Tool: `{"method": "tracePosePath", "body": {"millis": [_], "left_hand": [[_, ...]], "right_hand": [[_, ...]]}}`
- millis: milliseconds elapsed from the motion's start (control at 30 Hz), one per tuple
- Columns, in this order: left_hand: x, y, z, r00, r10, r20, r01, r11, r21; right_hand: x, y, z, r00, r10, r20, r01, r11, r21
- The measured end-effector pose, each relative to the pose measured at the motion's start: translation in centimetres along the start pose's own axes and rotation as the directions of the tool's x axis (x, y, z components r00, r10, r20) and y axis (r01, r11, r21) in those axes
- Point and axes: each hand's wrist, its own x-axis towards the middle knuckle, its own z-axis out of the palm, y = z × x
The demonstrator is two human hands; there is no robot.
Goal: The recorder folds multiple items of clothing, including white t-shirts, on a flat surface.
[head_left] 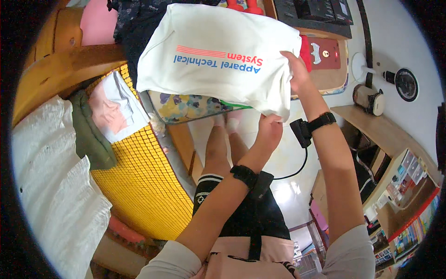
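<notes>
A white T-shirt (204, 37) with a blue and red print lies partly folded over a flower-patterned cushion (183, 108). My right hand (299, 74) grips the shirt's right edge, with the thumb on top and the other fingers mostly hidden by the cloth. My left hand (271, 129) is closed on the near right corner of the same shirt, where the cloth hangs in creases. Dark clothing (139, 23) lies against the shirt's left side, and a bit of red cloth (305, 51) shows past its right edge.
At the left a yellow woven mat (139, 181) carries a folded white and pink garment (116, 109), a rolled green one (90, 135) and white fabric (55, 186). Black boxes (320, 11) stand at the back right. A wooden shelf (399, 209) and a wall fan (405, 84) are on the right.
</notes>
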Motion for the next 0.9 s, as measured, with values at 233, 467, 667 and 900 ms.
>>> {"method": "tracePosePath", "body": {"millis": [233, 467, 667, 900], "left_hand": [[-1.1, 2.8, 4.8, 0.990, -0.054, 0.130, 0.075, 0.983, -0.167], [1.1, 5.3, 3.3, 0.956, -0.221, -0.192, 0.213, 0.975, -0.059], [-3.6, 8.2, 6.6, 0.946, -0.104, -0.306, 0.155, 0.977, 0.145], [-4.2, 19.1, 3.8, 0.988, 0.014, -0.152, -0.021, 0.999, -0.041]], "right_hand": [[2.1, -0.1, -2.0, 0.991, -0.127, 0.030, 0.127, 0.992, 0.030], [0.4, -1.3, 1.7, 0.989, -0.149, -0.012, 0.149, 0.989, -0.016], [-2.1, -1.9, 5.0, 0.918, -0.394, -0.050, 0.392, 0.919, -0.042], [1.8, 0.0, 13.8, 0.793, -0.594, 0.133, 0.607, 0.754, -0.249]]}}
